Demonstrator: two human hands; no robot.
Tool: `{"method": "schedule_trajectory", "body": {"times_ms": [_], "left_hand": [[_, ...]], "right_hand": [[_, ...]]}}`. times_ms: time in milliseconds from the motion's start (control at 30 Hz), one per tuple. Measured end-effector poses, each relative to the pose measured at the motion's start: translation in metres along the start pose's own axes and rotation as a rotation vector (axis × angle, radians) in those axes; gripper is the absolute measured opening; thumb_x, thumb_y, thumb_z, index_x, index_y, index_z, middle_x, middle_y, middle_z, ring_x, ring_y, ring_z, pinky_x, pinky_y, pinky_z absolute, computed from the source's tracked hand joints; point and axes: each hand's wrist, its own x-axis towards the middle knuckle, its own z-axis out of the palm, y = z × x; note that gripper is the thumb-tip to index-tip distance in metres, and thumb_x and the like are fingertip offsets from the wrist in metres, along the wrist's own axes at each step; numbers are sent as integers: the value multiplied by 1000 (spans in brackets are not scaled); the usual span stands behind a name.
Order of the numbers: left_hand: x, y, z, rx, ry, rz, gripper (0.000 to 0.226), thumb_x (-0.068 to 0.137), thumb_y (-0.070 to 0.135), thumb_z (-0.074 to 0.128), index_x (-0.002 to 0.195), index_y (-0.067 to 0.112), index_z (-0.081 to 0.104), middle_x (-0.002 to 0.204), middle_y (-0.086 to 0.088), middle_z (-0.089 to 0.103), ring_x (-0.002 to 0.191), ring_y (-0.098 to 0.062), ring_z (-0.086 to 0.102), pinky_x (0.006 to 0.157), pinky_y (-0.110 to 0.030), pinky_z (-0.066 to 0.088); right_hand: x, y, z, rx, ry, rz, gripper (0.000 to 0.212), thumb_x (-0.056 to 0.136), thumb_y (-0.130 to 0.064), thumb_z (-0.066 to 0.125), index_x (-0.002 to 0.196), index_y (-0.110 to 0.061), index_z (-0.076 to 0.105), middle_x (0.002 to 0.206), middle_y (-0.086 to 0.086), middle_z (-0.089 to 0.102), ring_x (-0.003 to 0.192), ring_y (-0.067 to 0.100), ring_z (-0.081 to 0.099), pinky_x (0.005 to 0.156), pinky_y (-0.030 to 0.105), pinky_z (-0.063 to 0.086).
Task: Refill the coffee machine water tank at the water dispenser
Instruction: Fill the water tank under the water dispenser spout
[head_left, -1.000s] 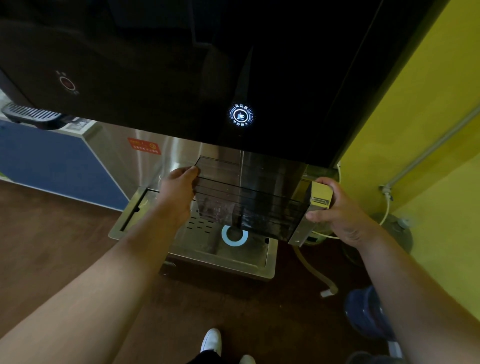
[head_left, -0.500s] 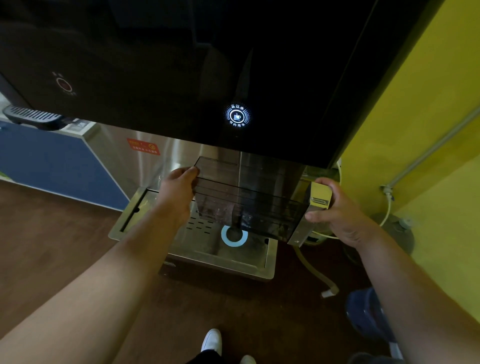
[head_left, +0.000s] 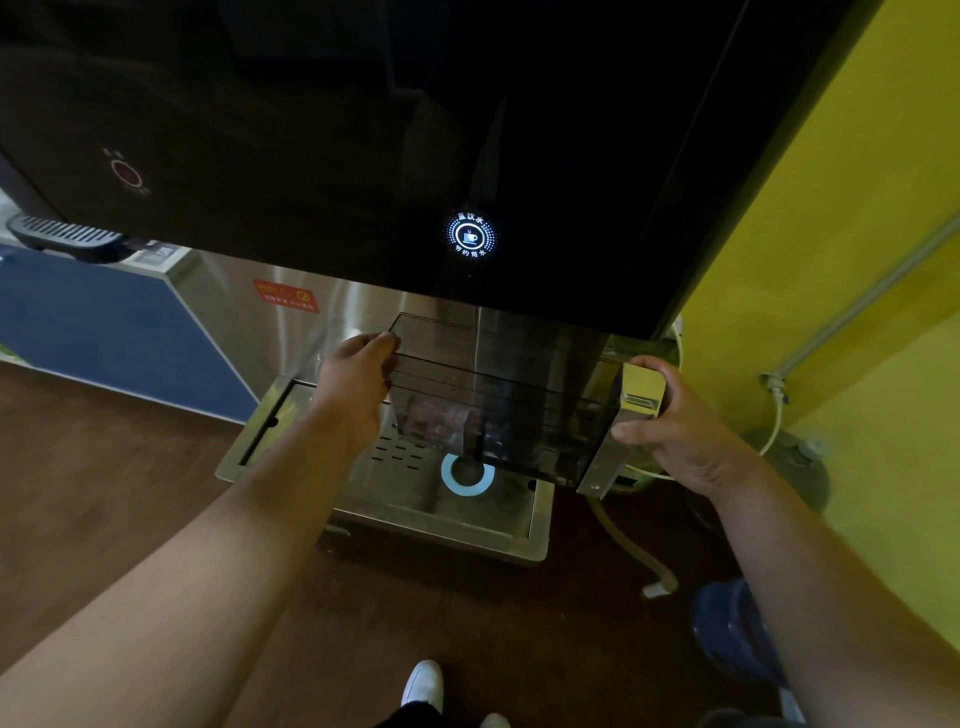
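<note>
Holding steady, we kept both hands, left (head_left: 358, 384) and right (head_left: 680, 431), clamped on the water tank (head_left: 498, 410) under the dispenser (head_left: 467, 236) spout; nothing shifted in that second (filling presumably ongoing, tank mostly empty).

Both forearms are showing bare, with no sleeves reaching into the lower frame. The left hand (head_left: 353, 384) and right hand (head_left: 685, 431) are wearing no gloves. A white shoe (head_left: 425, 685) is peeking in at bottom centre, under dark trousers (head_left: 410, 718).
</note>
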Motion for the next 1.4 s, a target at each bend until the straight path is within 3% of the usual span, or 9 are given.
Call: {"method": "schedule_trajectory", "body": {"times_ms": [167, 400, 533, 833, 1033, 1133, 1233, 1333, 1400], "left_hand": [[-2, 2, 3, -24, 18, -8, 17, 98, 14, 52, 110, 9, 62, 102, -8, 64, 87, -12, 65, 55, -14, 51], [-2, 2, 4, -24, 33, -14, 22, 97, 16, 56, 115, 7, 63, 107, -9, 66, 91, -13, 65, 66, -20, 51], [-3, 4, 6, -58, 8, -1, 17, 97, 15, 55, 109, 7, 63, 92, -6, 62, 76, -10, 61, 58, -17, 52], [0, 2, 1, -69, 2, -42, 16, 97, 16, 53, 101, 6, 64, 94, -7, 61, 89, -18, 59, 83, -29, 49], [-1, 6, -4, -103, 135, -29, 25, 96, 23, 51, 115, 10, 62, 107, -7, 65, 99, -18, 61, 87, -31, 49], [-18, 5, -6, -2, 363, 187, 15, 94, 17, 51, 105, 14, 60, 91, 0, 59, 90, -13, 56, 94, -38, 47], [-54, 3, 2, 220, 287, 582, 9, 91, 11, 53, 89, 19, 55, 80, -1, 53, 73, -11, 51, 73, -36, 48], [-70, 6, 9, 622, 85, 1063, 24, 88, 14, 55, 112, 10, 58, 75, -4, 51, 69, -16, 51, 59, -37, 47], [-72, 10, 15, 834, 12, 1218, 49, 88, 19, 55, 133, 2, 49, 76, -3, 53, 70, -19, 52, 59, -36, 47]], "right_hand": [[0, -3, 2, 16, 0, -3, 98, 32, -20, 99, 118, -25, 51, 99, 3, 69, 95, 23, 67, 82, 35, 56], [1, -5, 1, -4, 14, -3, 97, 34, -17, 97, 119, -25, 51, 102, 5, 67, 97, 25, 66, 82, 38, 55], [3, -6, 0, 33, 13, -5, 97, 31, -19, 98, 117, -25, 54, 103, 8, 66, 96, 26, 66, 81, 39, 56], [1, -7, 2, 76, 21, -76, 75, 56, 18, 74, 118, -19, 53, 103, 12, 63, 93, 27, 66, 76, 37, 58], [2, -8, 5, 54, 38, -97, 81, 42, -1, 92, 112, -18, 55, 93, 7, 68, 89, 27, 67, 75, 39, 57], [3, -8, 7, 4, 60, -99, 74, 45, 4, 86, 108, -20, 55, 94, 9, 65, 87, 27, 65, 77, 43, 54], [4, -5, 7, -10, 57, -96, 76, 37, -19, 97, 103, -28, 61, 98, 12, 63, 91, 31, 63, 82, 49, 53], [4, -3, 6, 19, 56, -90, 78, 34, -21, 98, 103, -29, 62, 98, 12, 64, 94, 33, 63, 84, 51, 53], [2, -5, 7, 31, 65, -89, 80, 37, -14, 95, 108, -25, 59, 96, 9, 68, 92, 30, 66, 79, 48, 54]]}}
